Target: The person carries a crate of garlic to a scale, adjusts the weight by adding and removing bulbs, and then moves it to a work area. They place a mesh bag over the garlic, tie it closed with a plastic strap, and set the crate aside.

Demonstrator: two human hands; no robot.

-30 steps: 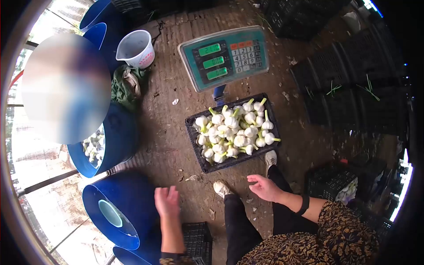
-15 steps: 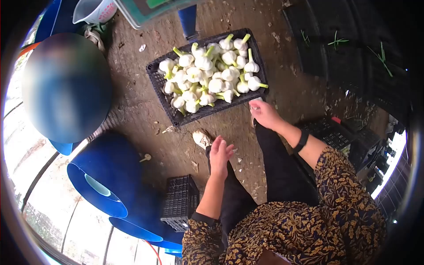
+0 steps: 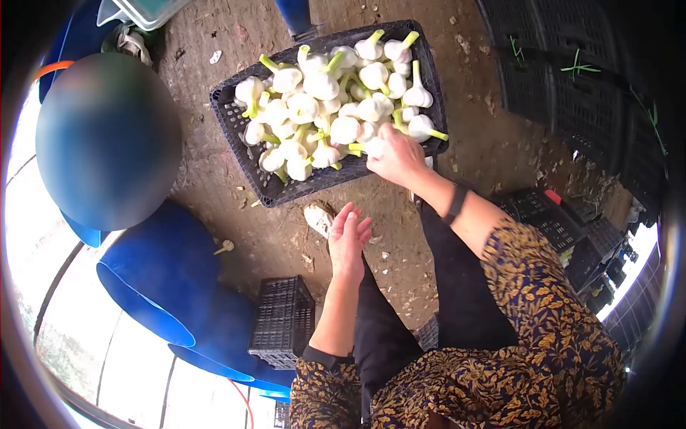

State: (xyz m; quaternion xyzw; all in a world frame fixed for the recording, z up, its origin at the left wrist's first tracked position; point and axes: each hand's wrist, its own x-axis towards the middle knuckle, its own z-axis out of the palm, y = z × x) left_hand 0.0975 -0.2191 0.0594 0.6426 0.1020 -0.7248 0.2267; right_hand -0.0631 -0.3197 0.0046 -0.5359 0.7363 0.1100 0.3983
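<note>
A black plastic crate (image 3: pixel 314 187) full of white garlic bulbs (image 3: pixel 345 131) with short green stems stands on the floor in front of me. My right hand (image 3: pixel 399 159) reaches over its near right edge, fingers bent around a garlic bulb (image 3: pixel 374 147) that is partly hidden by them. Below the crate's near side, my left hand (image 3: pixel 349 239) hangs in the air over my shoe (image 3: pixel 318 218). It holds nothing; its fingers are loosely curled and apart.
Blue barrels (image 3: pixel 153 279) line the left side, with a smaller black crate (image 3: pixel 281 314) beside them. A blurred round patch covers the upper left. Dark crates (image 3: pixel 543 214) stand at the right. A loose garlic bulb (image 3: pixel 224 247) lies on the dirty floor.
My right hand has moved forward and left, from beside the crate's near corner onto the garlic bulbs. My left hand stays nearly where it was. The view has shifted slightly.
</note>
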